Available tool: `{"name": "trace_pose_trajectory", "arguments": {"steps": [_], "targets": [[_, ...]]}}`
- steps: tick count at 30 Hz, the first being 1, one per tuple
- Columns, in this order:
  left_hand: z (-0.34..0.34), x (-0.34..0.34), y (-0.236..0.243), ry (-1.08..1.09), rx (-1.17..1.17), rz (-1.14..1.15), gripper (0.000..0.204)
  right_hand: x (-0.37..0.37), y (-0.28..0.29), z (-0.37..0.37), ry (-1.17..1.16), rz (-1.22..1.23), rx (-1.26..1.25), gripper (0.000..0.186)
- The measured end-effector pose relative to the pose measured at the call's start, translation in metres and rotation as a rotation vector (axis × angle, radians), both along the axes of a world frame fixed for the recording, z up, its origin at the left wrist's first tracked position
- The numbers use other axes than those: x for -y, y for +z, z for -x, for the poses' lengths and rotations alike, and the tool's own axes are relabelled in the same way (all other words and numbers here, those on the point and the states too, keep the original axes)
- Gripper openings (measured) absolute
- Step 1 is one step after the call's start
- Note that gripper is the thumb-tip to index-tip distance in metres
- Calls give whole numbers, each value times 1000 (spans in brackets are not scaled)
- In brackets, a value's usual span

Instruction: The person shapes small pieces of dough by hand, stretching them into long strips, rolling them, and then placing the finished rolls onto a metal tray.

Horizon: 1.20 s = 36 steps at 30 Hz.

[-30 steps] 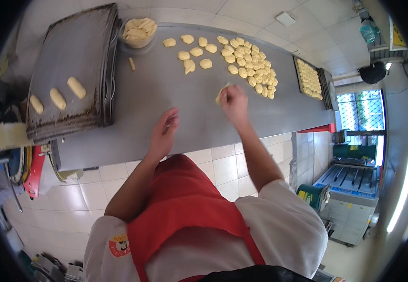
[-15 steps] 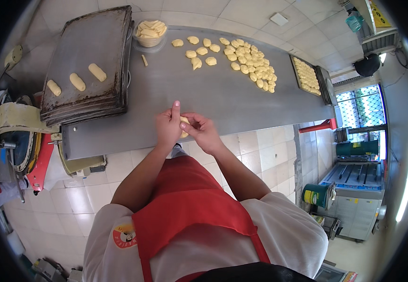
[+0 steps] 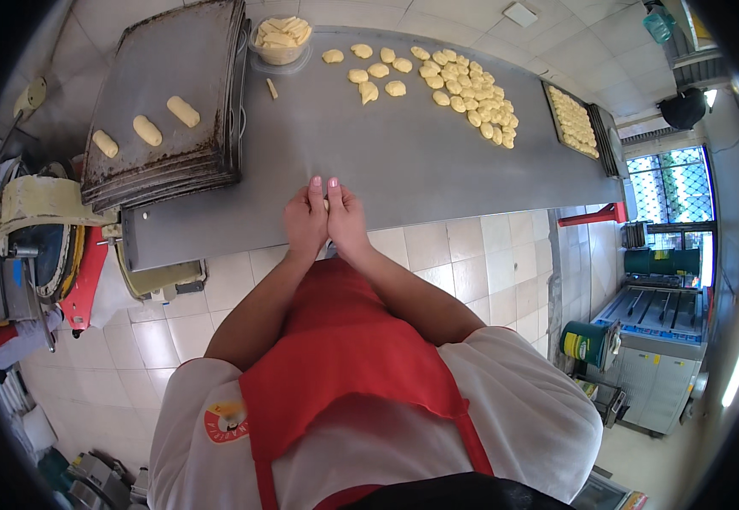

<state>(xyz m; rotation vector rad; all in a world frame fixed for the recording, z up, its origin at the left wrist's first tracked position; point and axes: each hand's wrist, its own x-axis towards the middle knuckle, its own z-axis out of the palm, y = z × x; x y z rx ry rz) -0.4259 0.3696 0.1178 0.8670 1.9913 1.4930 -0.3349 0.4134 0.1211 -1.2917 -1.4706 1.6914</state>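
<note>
Above the near edge of the metal table (image 3: 403,170), my two hands are pressed together around a small piece of dough (image 3: 327,205). Only a sliver of it shows between them; the palms and fingers hide the rest. My left hand (image 3: 304,224) and my right hand (image 3: 347,224) are both closed on it, thumbs side by side and pointing away from me. Farther off lie several loose dough pieces (image 3: 378,70) and a crowded group of dough balls (image 3: 476,93). A single pale strip (image 3: 272,88) rests near a plastic bowl (image 3: 277,56) filled with pale yellow strips (image 3: 283,32).
At left, a stack of dark baking trays (image 3: 178,64) carries three dough rolls, one being the rightmost roll (image 3: 183,111). A tray of small dough pieces (image 3: 572,119) sits at the table's far right. Left of the table stands a cream-coloured machine (image 3: 42,204).
My hands have come together around the dough, covering most of it; my right thumb now points away beside the left. The view has shifted, moving the table slightly up and right.
</note>
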Motion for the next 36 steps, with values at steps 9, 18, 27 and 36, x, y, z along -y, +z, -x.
{"name": "trace_pose_trajectory", "arguments": {"steps": [9, 18, 27, 36], "targets": [[76, -10, -9, 148, 544, -115, 56, -78, 223, -26, 92, -433, -26, 51], [49, -16, -42, -199, -40, 82, 32, -36, -29, -49, 615, -1047, 894, 30], [19, -50, -44, -690, -1004, 207, 51, -86, -33, -67, 619, -991, 1077, 68], [37, -10, -26, -846, -1003, 343, 62, -59, -17, -85, 770, -773, 1132, 82]]}}
